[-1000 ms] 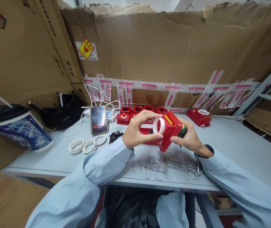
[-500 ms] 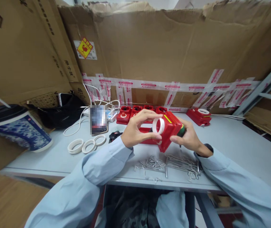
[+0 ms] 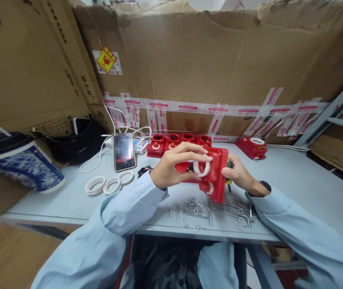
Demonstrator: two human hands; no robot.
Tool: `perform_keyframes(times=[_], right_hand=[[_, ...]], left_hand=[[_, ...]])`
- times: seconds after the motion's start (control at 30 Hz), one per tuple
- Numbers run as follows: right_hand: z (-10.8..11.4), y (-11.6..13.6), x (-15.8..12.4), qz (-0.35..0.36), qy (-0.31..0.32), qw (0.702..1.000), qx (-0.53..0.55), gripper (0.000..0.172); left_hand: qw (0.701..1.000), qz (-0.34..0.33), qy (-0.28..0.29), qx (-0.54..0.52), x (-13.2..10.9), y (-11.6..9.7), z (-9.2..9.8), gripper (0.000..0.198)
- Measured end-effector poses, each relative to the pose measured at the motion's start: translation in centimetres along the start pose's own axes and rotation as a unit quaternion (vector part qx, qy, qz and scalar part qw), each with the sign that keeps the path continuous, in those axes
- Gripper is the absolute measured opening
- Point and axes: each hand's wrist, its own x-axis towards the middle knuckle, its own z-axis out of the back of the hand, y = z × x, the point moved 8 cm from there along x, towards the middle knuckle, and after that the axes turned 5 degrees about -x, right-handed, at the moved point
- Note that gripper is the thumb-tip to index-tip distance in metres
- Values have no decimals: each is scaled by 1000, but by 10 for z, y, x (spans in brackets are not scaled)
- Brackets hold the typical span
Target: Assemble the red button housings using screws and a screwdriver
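A red plastic housing (image 3: 218, 172) is held up over the table, tilted, with a white ring (image 3: 201, 168) at its round opening. My left hand (image 3: 174, 164) pinches this ring between thumb and fingers. On the other side, my right hand (image 3: 240, 174) grips the housing's edge, thumb in front and fingers partly hidden behind. A green and yellow piece (image 3: 229, 170) shows between that hand and the housing; its kind is unclear. Below lie a pile of screws (image 3: 193, 206) and several long metal rods (image 3: 231, 208).
Several red housings (image 3: 156, 146) stand at the back, another (image 3: 251, 148) at the right. Loose white rings (image 3: 95, 185) lie left, near a phone (image 3: 124, 150) and white cables (image 3: 91, 164). A large paper cup (image 3: 35, 164) stands far left. Cardboard (image 3: 189, 60) walls the back.
The red housing has been turned, so its lower round opening now shows more, and it sits slightly lower. Both hands keep their hold.
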Motion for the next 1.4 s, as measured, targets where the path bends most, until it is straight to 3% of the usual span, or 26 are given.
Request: perform_keyframes(times=[0.37, 0.57, 0.73, 0.93, 1.17, 1.4], right_hand=[[-4, 0, 1, -48, 20, 998, 43, 51], [-6, -8, 0, -74, 39, 994, 72, 49], [-8, -8, 1, -62, 39, 993, 89, 48], [-4, -4, 0, -28, 11, 996, 84, 46], [6, 25, -1, 84, -53, 995, -26, 47], [9, 46, -10, 163, -137, 965, -153, 68]], left_hand=[[987, -90, 1, 135, -3, -18, -6, 28], [982, -117, 8, 152, -3, -18, -8, 29], [993, -68, -8, 101, -2, -8, -3, 31], [994, -24, -49, 90, -3, -2, 0, 61], [993, 31, -88, 73, -7, 5, 0, 51], [974, 175, -138, -40, -15, 30, -4, 34]])
